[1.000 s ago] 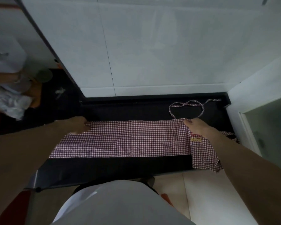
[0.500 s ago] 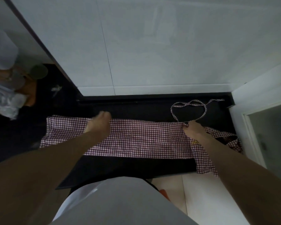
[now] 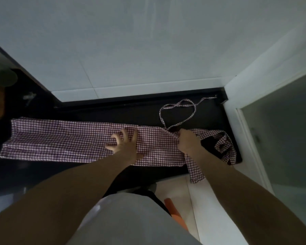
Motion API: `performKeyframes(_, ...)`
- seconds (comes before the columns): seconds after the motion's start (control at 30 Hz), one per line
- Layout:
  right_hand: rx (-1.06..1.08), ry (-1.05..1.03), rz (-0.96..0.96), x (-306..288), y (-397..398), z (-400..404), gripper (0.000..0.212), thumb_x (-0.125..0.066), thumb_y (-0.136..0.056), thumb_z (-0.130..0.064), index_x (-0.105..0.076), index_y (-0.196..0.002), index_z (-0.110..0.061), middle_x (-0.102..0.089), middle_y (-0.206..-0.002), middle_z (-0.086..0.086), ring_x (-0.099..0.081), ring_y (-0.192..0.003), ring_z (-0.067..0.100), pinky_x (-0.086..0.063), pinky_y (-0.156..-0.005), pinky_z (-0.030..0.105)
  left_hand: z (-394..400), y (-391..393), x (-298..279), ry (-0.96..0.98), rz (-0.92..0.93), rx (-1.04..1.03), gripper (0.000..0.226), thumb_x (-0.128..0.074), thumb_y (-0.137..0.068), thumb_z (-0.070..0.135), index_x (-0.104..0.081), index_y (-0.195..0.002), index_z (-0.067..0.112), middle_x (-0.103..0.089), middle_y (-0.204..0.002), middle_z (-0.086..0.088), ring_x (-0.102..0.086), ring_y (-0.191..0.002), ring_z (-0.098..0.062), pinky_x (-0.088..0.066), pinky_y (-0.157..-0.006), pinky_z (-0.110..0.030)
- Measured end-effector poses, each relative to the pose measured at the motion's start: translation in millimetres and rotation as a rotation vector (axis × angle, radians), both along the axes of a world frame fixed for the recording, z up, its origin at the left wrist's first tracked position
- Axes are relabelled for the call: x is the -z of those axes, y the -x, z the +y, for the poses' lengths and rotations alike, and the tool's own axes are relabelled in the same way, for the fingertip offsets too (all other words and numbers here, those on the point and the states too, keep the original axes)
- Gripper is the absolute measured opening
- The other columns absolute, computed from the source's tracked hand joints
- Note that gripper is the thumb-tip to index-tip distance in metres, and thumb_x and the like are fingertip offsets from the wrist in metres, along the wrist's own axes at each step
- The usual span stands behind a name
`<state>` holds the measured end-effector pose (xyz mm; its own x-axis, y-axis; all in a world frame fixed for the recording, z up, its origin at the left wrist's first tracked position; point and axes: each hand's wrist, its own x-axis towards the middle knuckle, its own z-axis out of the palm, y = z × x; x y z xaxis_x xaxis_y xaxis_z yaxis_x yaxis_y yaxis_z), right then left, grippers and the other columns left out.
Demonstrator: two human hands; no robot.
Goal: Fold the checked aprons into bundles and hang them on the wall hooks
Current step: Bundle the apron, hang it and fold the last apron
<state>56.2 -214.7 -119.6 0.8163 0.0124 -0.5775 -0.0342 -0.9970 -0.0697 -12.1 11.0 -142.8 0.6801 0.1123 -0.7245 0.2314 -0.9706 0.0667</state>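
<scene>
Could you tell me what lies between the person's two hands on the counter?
Only checked apron cloth spans from left hand to right hand, in the head view.

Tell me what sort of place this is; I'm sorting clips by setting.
Probably a home kitchen: a dark countertop against a white tiled wall, with a checked apron spread on it.

Bare forearms, no sleeves showing, light grey top (image 3: 131,221), dark waistband

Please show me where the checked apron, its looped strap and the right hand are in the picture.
checked apron (image 3: 60,138), head view, on the flat folded cloth left of the hands.
looped strap (image 3: 194,112), head view, on the right side of the loop.
right hand (image 3: 188,141), head view, on the back of the hand.
</scene>
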Motion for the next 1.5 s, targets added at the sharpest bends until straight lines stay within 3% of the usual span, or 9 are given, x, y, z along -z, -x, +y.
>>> performKeyframes(0.13,-0.002,0.128,0.153,-11,1,-61,0.042,-0.05,-0.101,-0.02,-0.052,-0.139,-0.001,-0.052,-0.141,0.021,-0.051,-0.129,0.035,-0.039,-0.109,0.04,14,-5,-5,-0.047,0.029,-0.02,0.11,-0.065,-0.084,0.061,0.017,-0.154,0.037,0.025,-0.158,-0.017,0.01,-0.142,-0.057,-0.021,-0.102,-0.081)
performKeyframes(0.3,0.232,0.063,0.282,-48,-26,-127,0.027,-0.051,-0.1,-0.014,-0.064,-0.111,0.007,-0.068,-0.11,0.023,-0.068,-0.098,0.034,-0.056,-0.085,0.036,22,-6,-5,-0.08,0.042,-0.005,0.111,-0.067,-0.084,0.058,0.018,-0.153,0.038,0.028,-0.158,-0.016,0.011,-0.142,-0.057,-0.02,-0.104,-0.08)
performKeyframes(0.47,0.327,0.105,-0.241,-49,-30,-159,0.012,-0.055,-0.092,-0.011,-0.06,-0.097,0.0,-0.065,-0.103,0.022,-0.063,-0.094,0.037,-0.046,-0.074,0.035,22,-3,-2,-0.105,0.021,0.006,0.111,-0.065,-0.085,0.06,0.018,-0.153,0.037,0.027,-0.158,-0.017,0.008,-0.143,-0.057,-0.022,-0.106,-0.077)
performKeyframes(0.63,-0.036,-0.309,-0.582,-20,15,-83,0.02,-0.065,-0.079,-0.005,-0.062,-0.098,-0.01,-0.056,-0.103,0.012,-0.055,-0.095,0.029,-0.051,-0.083,0.044,23,-1,0,-0.133,0.0,0.02,0.11,-0.063,-0.084,0.063,0.019,-0.153,0.037,0.026,-0.159,-0.017,0.004,-0.144,-0.056,-0.021,-0.108,-0.076)
performKeyframes(0.77,-0.432,-0.464,-0.362,7,66,-1,0.044,-0.069,-0.081,-0.036,-0.057,-0.118,-0.015,-0.052,-0.121,0.009,-0.051,-0.111,0.027,-0.052,-0.088,0.051,25,5,0,-0.159,-0.042,0.033,0.109,-0.055,-0.084,0.071,0.02,-0.153,0.035,0.02,-0.161,-0.017,-0.002,-0.145,-0.054,-0.018,-0.11,-0.074)
performKeyframes(0.9,-0.455,-0.186,-0.057,31,82,37,0.098,-0.059,-0.079,-0.071,-0.01,-0.153,-0.031,-0.002,-0.161,0.01,-0.001,-0.148,0.04,-0.012,-0.113,0.072,18,12,-2,-0.167,-0.071,0.009,0.11,-0.05,-0.079,0.081,0.017,-0.154,0.035,0.012,-0.162,-0.018,-0.01,-0.145,-0.051,-0.019,-0.111,-0.071)
performKeyframes(1.1,-0.492,-0.077,-0.114,38,63,26,0.083,-0.052,-0.089,-0.067,-0.016,-0.154,-0.031,-0.004,-0.161,0.011,-0.002,-0.149,0.04,-0.014,-0.113,0.074,45,38,7,0.023,-0.133,0.172,0.127,-0.075,-0.065,0.072,0.007,-0.155,0.034,0.016,-0.16,-0.013,0.006,-0.147,-0.045,-0.01,-0.116,-0.065)
performKeyframes(1.37,-0.51,0.028,-0.273,29,75,36,0.09,-0.052,-0.086,-0.065,-0.017,-0.156,-0.022,-0.008,-0.163,0.018,0.004,-0.15,0.046,0.018,-0.11,0.068,78,58,22,0.161,-0.465,0.27,0.052,-0.069,-0.088,0.024,-0.056,-0.136,0.008,-0.047,-0.14,-0.02,-0.041,-0.134,-0.041,-0.044,-0.104,-0.057)
performKeyframes(1.5,-0.543,-0.092,-0.232,28,84,67,0.085,-0.06,-0.088,-0.049,-0.017,-0.156,-0.02,-0.012,-0.163,0.012,-0.009,-0.152,0.033,-0.007,-0.122,0.057,80,55,20,0.26,-0.665,0.148,0.017,-0.06,-0.094,0.013,-0.068,-0.102,0.0,-0.066,-0.108,-0.019,-0.061,-0.106,-0.04,-0.055,-0.086,-0.053)
